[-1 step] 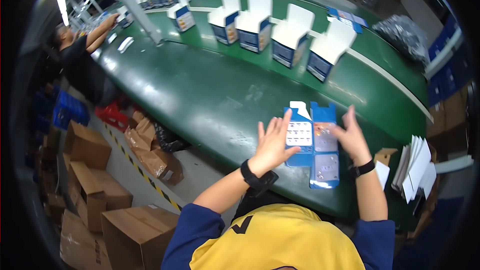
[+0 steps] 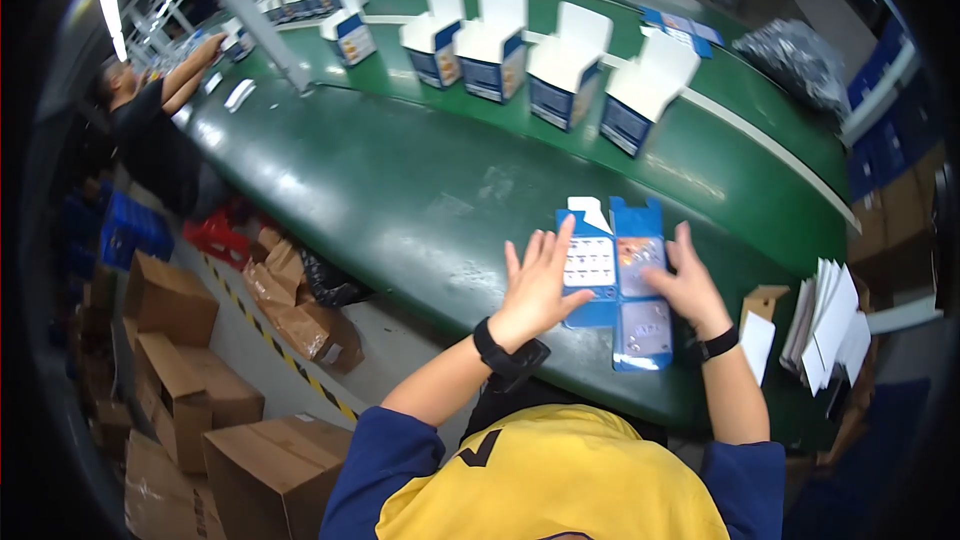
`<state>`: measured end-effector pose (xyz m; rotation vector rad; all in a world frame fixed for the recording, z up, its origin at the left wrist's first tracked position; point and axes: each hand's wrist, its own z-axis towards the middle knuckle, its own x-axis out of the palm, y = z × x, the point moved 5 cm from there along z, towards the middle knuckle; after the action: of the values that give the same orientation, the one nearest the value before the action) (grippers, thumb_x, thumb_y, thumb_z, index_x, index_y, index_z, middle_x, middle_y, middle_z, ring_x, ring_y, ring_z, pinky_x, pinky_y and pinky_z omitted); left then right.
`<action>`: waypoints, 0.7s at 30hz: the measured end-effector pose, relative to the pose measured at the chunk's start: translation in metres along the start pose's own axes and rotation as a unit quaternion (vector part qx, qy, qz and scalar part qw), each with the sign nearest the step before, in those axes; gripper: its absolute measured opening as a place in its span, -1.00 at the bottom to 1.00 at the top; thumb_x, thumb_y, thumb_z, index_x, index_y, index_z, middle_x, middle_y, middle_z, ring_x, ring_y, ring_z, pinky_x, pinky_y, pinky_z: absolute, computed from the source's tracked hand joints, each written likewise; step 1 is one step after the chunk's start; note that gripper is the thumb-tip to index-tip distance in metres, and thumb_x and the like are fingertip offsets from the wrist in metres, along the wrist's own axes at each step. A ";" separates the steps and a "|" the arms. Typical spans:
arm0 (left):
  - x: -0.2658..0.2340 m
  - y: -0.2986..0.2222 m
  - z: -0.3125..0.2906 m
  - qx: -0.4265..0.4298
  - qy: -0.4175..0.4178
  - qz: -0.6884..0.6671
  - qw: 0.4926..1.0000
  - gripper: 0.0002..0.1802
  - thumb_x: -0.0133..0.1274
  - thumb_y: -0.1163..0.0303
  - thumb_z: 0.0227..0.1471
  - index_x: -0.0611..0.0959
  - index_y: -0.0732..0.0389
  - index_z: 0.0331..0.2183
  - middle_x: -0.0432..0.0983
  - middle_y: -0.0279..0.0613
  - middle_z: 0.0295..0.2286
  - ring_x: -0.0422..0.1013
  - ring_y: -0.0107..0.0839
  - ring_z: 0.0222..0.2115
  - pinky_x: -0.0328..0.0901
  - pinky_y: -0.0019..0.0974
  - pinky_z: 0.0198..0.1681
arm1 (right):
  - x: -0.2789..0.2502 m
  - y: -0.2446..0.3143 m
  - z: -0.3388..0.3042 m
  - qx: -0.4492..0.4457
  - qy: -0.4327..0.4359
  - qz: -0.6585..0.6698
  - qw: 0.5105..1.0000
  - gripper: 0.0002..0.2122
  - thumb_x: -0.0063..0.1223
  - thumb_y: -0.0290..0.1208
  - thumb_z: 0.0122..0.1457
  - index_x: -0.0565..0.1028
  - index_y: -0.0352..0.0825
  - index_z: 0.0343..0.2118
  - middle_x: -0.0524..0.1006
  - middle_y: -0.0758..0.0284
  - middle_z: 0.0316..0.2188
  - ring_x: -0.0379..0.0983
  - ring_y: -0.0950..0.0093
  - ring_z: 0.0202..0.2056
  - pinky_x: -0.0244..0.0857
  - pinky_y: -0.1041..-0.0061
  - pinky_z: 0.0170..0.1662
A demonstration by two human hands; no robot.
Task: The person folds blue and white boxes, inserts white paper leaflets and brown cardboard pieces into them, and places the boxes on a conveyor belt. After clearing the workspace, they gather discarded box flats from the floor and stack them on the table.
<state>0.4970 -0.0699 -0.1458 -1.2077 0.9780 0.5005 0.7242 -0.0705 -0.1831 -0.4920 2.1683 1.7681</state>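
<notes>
At near edge of green table (image 2: 440, 230), right of ctr, a flat blue carton (image 2: 640, 325) lies unfolded, white grid panel on its L half, clear-looking panels down its R. L hand (image 2: 538, 290) is at its L side: fingers spread & pointing fwd, index along the edge, thumb over the lower L panel. R hand (image 2: 692, 292) is at the R side, fingers loosely extended, thumb over the upper R panel; can't tell if either thumb presses or just hovers. Neither hand is closed on anything. Black wristwatch (image 2: 512, 360) on L wrist, dark band (image 2: 712, 345) on R.

Beyond, a row of blue-&-white boxes (image 2: 565, 90) stands upright w/ white flaps up. More flat blue sheets (image 2: 690, 30) lie behind, nr a grey plastic bag (image 2: 795, 62). To R: white papers (image 2: 830, 330) stacked on edge. Far L, a co-worker (image 2: 150, 145) in dark top reaches over table. Brown cardboard boxes (image 2: 275, 470) sit on floor, lower L.
</notes>
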 end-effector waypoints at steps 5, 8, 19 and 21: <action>0.020 -0.011 0.001 0.024 -0.016 0.044 0.999 0.12 0.26 0.19 -0.25 -0.10 0.16 0.20 0.18 0.24 0.00 0.10 -0.06 0.09 -0.08 0.06 0.15 | 0.016 0.029 -0.054 0.037 -0.030 0.065 0.997 -0.11 0.14 -0.50 -0.04 -0.27 -0.36 0.24 0.03 -0.07 0.18 -0.01 0.23 0.22 -0.07 0.43 0.19; 0.016 -0.003 0.005 -0.019 -0.071 -0.423 0.903 0.02 0.21 0.24 -0.15 -0.07 0.20 0.18 0.22 0.11 -0.04 0.21 -0.23 0.01 0.06 -0.18 0.10 | 0.017 0.034 -0.067 -0.079 -0.114 0.347 0.927 -0.16 0.09 -0.58 -0.02 -0.23 -0.35 0.24 0.09 -0.03 0.17 0.05 0.30 0.20 0.06 0.48 0.12; -0.019 -0.031 -0.005 -0.056 -0.069 -0.626 0.775 -0.41 -0.01 0.17 0.07 0.27 0.29 0.04 0.37 -0.20 -0.19 0.30 -0.37 -0.08 0.15 -0.25 0.03 | 0.035 0.075 -0.132 -0.238 0.076 0.087 0.964 -0.25 0.08 -0.55 0.05 -0.12 -0.28 0.24 0.17 0.10 0.11 0.14 0.39 0.10 0.06 0.51 0.09; -0.024 -0.044 -0.008 -0.033 -0.035 -0.607 0.793 -0.40 -0.01 0.13 0.07 0.29 0.29 0.04 0.39 -0.22 -0.18 0.29 -0.39 -0.06 0.14 -0.26 0.04 | 0.037 0.073 -0.130 -0.243 0.119 0.091 0.958 -0.18 0.09 -0.52 0.05 -0.22 -0.24 0.26 0.09 0.08 0.16 0.05 0.38 0.18 -0.02 0.49 0.15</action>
<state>0.5156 -0.0875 -0.1024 -1.5897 -0.0279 -0.4613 0.6564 -0.1869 -0.1099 -0.6615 1.9614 2.4780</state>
